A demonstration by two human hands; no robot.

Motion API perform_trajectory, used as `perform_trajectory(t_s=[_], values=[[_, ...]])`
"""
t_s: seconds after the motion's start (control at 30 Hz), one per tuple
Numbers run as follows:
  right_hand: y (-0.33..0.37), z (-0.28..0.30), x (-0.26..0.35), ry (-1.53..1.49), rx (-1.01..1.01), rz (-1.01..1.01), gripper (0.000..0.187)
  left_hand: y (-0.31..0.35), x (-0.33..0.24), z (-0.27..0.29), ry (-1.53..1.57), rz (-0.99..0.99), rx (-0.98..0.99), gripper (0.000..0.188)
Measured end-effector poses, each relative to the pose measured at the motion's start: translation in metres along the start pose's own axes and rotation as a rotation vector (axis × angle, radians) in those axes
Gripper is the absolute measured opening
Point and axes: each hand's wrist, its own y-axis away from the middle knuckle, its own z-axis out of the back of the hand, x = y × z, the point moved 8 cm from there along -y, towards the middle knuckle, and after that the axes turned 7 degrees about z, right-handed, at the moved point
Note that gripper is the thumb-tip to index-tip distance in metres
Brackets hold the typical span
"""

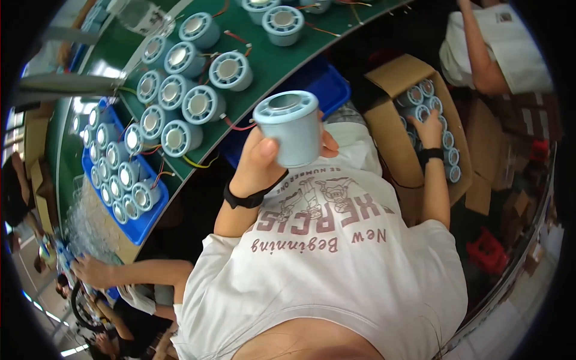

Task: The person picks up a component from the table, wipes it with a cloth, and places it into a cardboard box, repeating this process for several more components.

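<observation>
My left hand (262, 153), wearing a black wristband, is closed around a light-blue round motor (297, 135) in front of my chest. The motor is upright, with a slotted rim and a silver disc on top; a thin wire leads off its left side. To the right, my right hand (427, 129) reaches into an open cardboard box (393, 141). Its thumb and fingers straddle the rim of one light-blue motor (422, 112) among several packed there. Part of its grip is hidden.
Several similar motors (178, 138) with loose wires stand on the green worktable (264, 78). A blue tray (139, 231) at the left holds more, and another blue bin (336, 90) sits beside the table edge. Other people are nearby; one person's arm (141, 274) reaches in at lower left.
</observation>
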Motion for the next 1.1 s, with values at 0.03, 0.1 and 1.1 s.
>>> perform_trajectory(t_s=[0.03,0.1,1.1], values=[[0.003,0.002,0.003,0.026,-0.017,-0.020,0.072,0.001,0.003,-0.001,0.079,0.039,-0.003,0.091],[0.004,0.008,0.005,0.047,-0.139,0.070,0.081,0.001,0.001,0.004,0.109,0.037,-0.021,0.092],[0.063,0.130,0.089,-0.274,0.043,0.066,0.064,0.074,-0.046,0.012,-0.608,-0.202,-0.363,0.049]])
